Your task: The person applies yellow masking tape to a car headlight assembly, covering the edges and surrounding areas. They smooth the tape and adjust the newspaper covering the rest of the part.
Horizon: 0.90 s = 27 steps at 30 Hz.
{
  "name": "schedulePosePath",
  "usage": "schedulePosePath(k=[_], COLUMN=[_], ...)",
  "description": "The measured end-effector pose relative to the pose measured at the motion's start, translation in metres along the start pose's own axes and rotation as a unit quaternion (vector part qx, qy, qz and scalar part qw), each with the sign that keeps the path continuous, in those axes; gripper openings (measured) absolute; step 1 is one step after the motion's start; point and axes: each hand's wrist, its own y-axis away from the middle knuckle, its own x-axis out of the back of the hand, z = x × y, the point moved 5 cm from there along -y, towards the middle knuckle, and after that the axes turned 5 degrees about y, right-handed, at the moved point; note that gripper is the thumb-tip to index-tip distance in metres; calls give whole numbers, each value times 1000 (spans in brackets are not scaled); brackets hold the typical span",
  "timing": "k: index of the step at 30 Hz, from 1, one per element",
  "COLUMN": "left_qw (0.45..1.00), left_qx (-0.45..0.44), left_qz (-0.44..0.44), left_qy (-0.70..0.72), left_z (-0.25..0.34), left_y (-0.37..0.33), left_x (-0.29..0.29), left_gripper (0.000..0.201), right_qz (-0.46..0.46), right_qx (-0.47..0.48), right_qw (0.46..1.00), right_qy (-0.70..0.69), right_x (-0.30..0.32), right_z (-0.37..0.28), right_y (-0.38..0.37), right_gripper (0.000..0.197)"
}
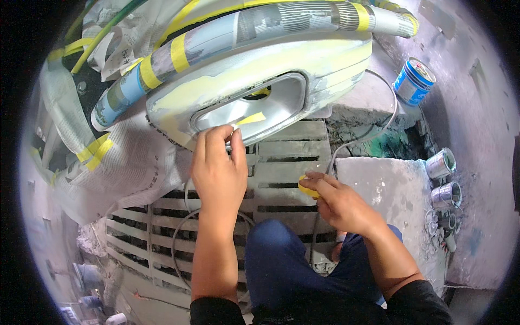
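A grey vehicle body part (336, 54) with pale yellow patches is in front of me, with an oval silvery recess (284, 100) in its side. At the recess's lower edge, my left hand (218, 170) pinches one end of a short strip of yellow masking tape (251, 118), and the strip's free end stands out over the recess. Lower and to the right, away from the part, my right hand (346, 205) is closed round a yellow roll of tape (307, 187), partly hidden by the fingers.
Printed paper held by yellow tape wraps a curved rim (265, 21) above the part. More paper (141, 162) hangs at left. A grey hose (346, 144) crosses the slatted floor grating (292, 145). A blue can (414, 81) and several small tins (446, 195) stand at right.
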Motion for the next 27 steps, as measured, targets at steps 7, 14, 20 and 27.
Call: schedulePosePath(k=[7,14,20,27], left_qw=[996,995,982,969], left_qx=[-53,-23,-88,-147], left_qz=[18,-19,-44,-21], left_qy=[-64,-98,-162,-197], left_z=[5,4,6,-3], left_y=[-18,-28,-30,-30], left_x=[-25,-41,-51,-55], left_gripper=[13,16,18,19], right_qz=[1,-28,-24,-34], right_qx=[-5,-35,-42,-46], right_qw=[994,876,864,866], right_qy=[-106,-479,-501,-497], right_x=[28,23,20,23], right_z=[-17,0,9,14], right_y=[1,7,3,-2], right_gripper=[67,73,71,70])
